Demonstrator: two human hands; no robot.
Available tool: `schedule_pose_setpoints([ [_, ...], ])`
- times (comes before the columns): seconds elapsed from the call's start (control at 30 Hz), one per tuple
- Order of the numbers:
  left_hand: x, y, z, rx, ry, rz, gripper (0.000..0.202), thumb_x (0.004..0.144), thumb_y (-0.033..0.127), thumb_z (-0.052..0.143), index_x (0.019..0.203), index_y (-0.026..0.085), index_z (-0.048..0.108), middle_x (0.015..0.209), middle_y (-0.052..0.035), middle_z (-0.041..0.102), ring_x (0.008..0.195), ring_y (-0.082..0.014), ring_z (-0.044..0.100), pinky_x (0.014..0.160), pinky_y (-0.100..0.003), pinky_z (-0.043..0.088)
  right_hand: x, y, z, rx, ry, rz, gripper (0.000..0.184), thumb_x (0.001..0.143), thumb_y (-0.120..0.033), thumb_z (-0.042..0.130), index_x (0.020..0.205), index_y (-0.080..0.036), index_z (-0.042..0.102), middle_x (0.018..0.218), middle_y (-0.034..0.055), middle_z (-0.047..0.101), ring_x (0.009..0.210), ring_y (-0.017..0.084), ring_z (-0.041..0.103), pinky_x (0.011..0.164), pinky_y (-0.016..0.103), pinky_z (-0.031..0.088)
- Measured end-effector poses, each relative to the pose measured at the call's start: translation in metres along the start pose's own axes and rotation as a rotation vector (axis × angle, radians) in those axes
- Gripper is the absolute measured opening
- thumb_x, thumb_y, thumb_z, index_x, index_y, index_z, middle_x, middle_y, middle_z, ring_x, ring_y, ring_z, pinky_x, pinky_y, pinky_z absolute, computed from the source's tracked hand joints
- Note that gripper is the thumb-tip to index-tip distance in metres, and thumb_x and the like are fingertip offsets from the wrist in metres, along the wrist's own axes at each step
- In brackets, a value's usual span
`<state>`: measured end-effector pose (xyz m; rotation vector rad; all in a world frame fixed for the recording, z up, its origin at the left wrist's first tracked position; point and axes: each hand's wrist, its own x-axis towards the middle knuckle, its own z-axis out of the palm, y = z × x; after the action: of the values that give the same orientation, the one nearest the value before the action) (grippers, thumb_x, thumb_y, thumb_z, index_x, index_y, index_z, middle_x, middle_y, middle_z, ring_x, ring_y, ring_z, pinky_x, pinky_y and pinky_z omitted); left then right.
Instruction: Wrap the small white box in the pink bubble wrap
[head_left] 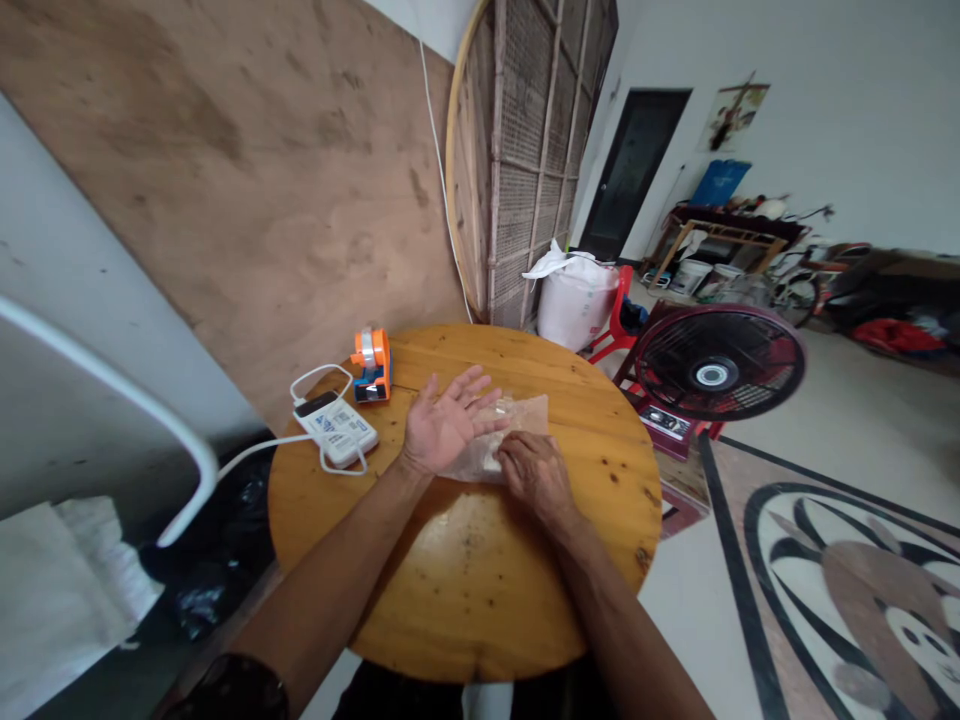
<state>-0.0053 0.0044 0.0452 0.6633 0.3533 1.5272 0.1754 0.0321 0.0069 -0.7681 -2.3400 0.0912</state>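
Note:
My left hand point(448, 420) is raised over the round wooden table point(465, 560), palm up with fingers spread and nothing in it. Under and between both hands lies a sheet of clear bubble wrap point(529, 410), partly covered by them. My right hand point(536, 472) rests at the sheet's near right part, its fingers curled and pressed together. A small whitish bit point(491, 460) shows beside the right fingertips; whether it is pinched or only lies there is too small to tell.
An orange and blue tape dispenser point(371, 365) stands at the table's back left. Nearer sits a white power bank point(335, 428) with a looped cable. A dark red fan point(712, 372) stands beyond the right edge. Behind the table are a white sack point(576, 300) and a red chair point(619, 325).

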Motion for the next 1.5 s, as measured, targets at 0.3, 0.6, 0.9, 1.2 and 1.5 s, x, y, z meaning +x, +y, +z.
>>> schedule_pose_setpoints([
  [0.3, -0.0022, 0.0034, -0.0020, 0.056, -0.066, -0.050, 0.067, 0.086, 0.068, 0.033, 0.129, 0.020, 0.050, 0.131, -0.0153, 0.049, 0.124, -0.0414, 0.045, 0.059, -0.037, 0.058, -0.0005, 0.0017, 0.0003, -0.006, -0.005, -0.006, 0.013, 0.091, -0.019, 0.053, 0.089, -0.020, 0.066, 0.098, 0.0057, 0.069, 0.090, 0.018, 0.061, 0.082, 0.032, 0.036],
  [0.6, -0.0014, 0.0039, -0.0023, 0.062, -0.033, -0.010, 0.063, 0.090, 0.062, 0.029, 0.129, 0.017, 0.050, 0.138, -0.0153, 0.046, 0.116, -0.0352, 0.054, 0.066, -0.042, 0.058, 0.0000, 0.0005, -0.0006, -0.001, 0.006, -0.007, 0.012, 0.090, -0.019, 0.055, 0.087, -0.019, 0.066, 0.097, 0.0050, 0.069, 0.090, 0.018, 0.062, 0.082, 0.032, 0.036],
  [0.9, -0.0019, 0.0052, -0.0008, 0.138, -0.066, -0.038, 0.068, 0.092, 0.063, 0.019, 0.135, 0.014, 0.041, 0.133, -0.0227, 0.051, 0.059, -0.0189, 0.065, 0.053, -0.036, 0.052, -0.0001, 0.0032, 0.0013, 0.010, 0.014, -0.021, 0.011, 0.090, -0.018, 0.055, 0.088, -0.019, 0.066, 0.096, 0.0056, 0.069, 0.090, 0.018, 0.062, 0.083, 0.032, 0.037],
  [1.2, -0.0025, 0.0058, 0.0002, 0.132, -0.055, -0.032, 0.067, 0.092, 0.063, 0.019, 0.131, 0.015, 0.044, 0.126, -0.0203, 0.058, 0.061, -0.0192, 0.065, 0.056, -0.037, 0.053, -0.0002, 0.0016, 0.0002, -0.001, 0.006, -0.013, 0.011, 0.090, -0.018, 0.055, 0.087, -0.018, 0.066, 0.095, 0.0058, 0.069, 0.090, 0.019, 0.062, 0.082, 0.032, 0.037],
  [1.5, -0.0034, 0.0057, -0.0028, 0.145, -0.043, -0.041, 0.070, 0.092, 0.062, 0.018, 0.131, 0.009, 0.042, 0.065, -0.0072, 0.064, 0.050, -0.0224, 0.061, 0.049, -0.035, 0.051, -0.0005, 0.0036, 0.0025, 0.008, 0.037, -0.028, 0.011, 0.090, -0.019, 0.056, 0.088, -0.019, 0.066, 0.096, 0.0054, 0.070, 0.090, 0.018, 0.063, 0.082, 0.032, 0.037],
])
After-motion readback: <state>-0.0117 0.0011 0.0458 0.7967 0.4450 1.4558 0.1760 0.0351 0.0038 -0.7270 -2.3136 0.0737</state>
